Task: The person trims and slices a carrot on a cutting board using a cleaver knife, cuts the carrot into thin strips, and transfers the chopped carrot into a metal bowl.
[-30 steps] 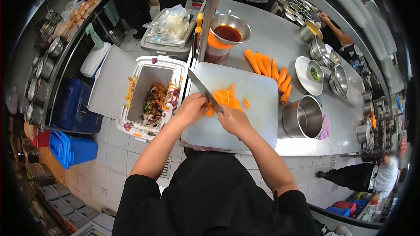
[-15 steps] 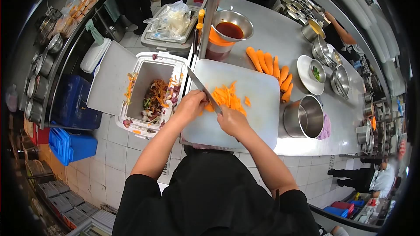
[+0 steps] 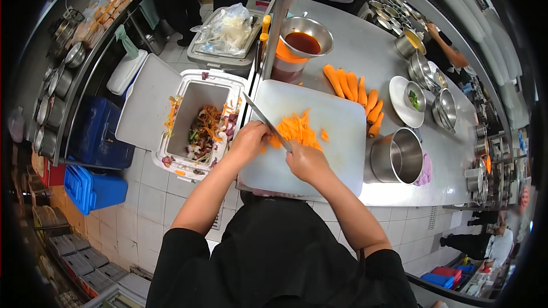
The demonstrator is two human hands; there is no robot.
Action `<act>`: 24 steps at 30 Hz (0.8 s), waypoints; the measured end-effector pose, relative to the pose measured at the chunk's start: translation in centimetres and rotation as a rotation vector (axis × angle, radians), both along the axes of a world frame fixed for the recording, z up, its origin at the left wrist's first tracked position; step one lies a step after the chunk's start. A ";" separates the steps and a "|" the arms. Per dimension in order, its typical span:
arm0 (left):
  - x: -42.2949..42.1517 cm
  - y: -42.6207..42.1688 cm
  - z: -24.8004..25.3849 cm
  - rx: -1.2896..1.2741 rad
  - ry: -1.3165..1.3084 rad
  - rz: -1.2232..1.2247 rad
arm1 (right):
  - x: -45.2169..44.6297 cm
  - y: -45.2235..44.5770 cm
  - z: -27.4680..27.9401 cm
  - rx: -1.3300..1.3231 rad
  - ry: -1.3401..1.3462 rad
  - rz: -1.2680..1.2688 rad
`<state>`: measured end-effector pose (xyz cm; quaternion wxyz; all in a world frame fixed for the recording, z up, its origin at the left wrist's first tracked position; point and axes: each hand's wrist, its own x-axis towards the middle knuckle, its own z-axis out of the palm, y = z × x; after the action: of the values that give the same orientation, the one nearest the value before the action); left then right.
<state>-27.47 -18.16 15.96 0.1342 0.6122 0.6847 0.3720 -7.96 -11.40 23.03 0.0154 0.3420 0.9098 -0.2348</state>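
Observation:
My right hand [image 3: 308,161] is closed round the handle of a kitchen knife [image 3: 265,118], whose blade points away and to the left over a white cutting board [image 3: 337,131]. On the blade's left side, my left hand [image 3: 251,140] has its fingers curled down on the board, with bits of orange carrot showing at the fingertips; most of what it grips is hidden. Sliced carrot [image 3: 298,128] lies in a pile just right of the blade. Several whole peeled carrots [image 3: 352,85] lie in a row beyond the board's far right corner.
An open white bin [image 3: 171,157] with vegetable scraps stands left of the board. A steel pot [image 3: 397,155] sits to the right, and a steel bowl of dark red liquid [image 3: 302,43] beyond the board near a metal post [image 3: 278,23]. Other people stand across the counter.
The view has shifted slightly. Both hands stay at nearly the same place on the board, and the knife's angle has changed only a little.

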 end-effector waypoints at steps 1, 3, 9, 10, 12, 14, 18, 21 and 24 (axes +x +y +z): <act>0.0 0.0 -0.1 0.002 -0.005 -0.009 | -0.4 -0.2 -0.9 0.027 0.011 -0.007; -0.1 0.2 0.0 0.013 -0.007 -0.012 | -0.5 0.6 -1.8 0.062 0.026 -0.008; 0.2 -0.2 -0.1 0.023 -0.020 0.005 | 0.0 0.2 -0.2 -0.014 0.038 0.000; 0.2 -0.2 -0.2 0.012 -0.027 0.002 | -0.5 0.0 -1.0 0.010 0.034 -0.017; 0.0 0.0 0.0 0.009 -0.025 0.004 | -0.9 0.5 -1.5 0.043 0.039 -0.030; 0.1 -0.2 0.0 0.035 -0.022 -0.007 | -0.7 1.0 -0.6 0.022 -0.004 0.009; 0.2 -0.3 -0.4 0.033 -0.039 0.013 | -0.2 0.2 -0.6 0.000 0.048 0.004; -0.1 0.1 -0.6 0.056 -0.014 0.004 | -1.1 0.6 -2.5 0.064 0.109 -0.014; 0.1 -0.2 -0.3 0.043 -0.010 -0.002 | -0.9 0.9 -0.3 -0.012 0.009 -0.007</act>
<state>-27.42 -18.35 15.61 0.1248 0.6136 0.6753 0.3897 -8.82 -10.55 22.77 0.0125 0.3442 0.9072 -0.2417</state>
